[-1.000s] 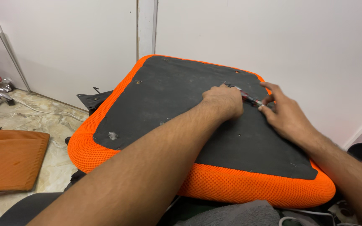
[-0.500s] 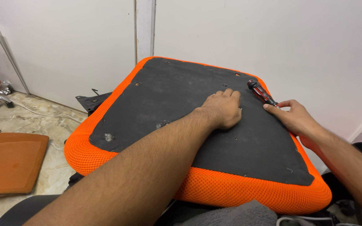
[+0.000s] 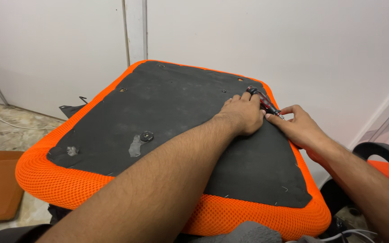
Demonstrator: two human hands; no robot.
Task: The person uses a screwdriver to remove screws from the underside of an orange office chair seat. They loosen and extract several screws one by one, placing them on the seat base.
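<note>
**A:** Screwdriver (image 3: 263,101), red and black handle, is in the upper right of the frame, lying slanted across the far edge of the seat cushion (image 3: 68,186). Anyone see how it's held?

**B:** Yeah, the right hand (image 3: 297,128) has its grip pinched narrow on the near end of it, thumb and fingertips. The left hand (image 3: 243,113) sits just beside the handle, fingers curled down on the black underside fabric (image 3: 176,108); can't tell if that grip holds anything.

**A:** And the cushion?

**B:** Orange mesh, flipped bottom up, filling the middle of the frame. There's a round fitting (image 3: 147,135) with a tape scrap left of centre, white wall (image 3: 271,40) behind.
</note>
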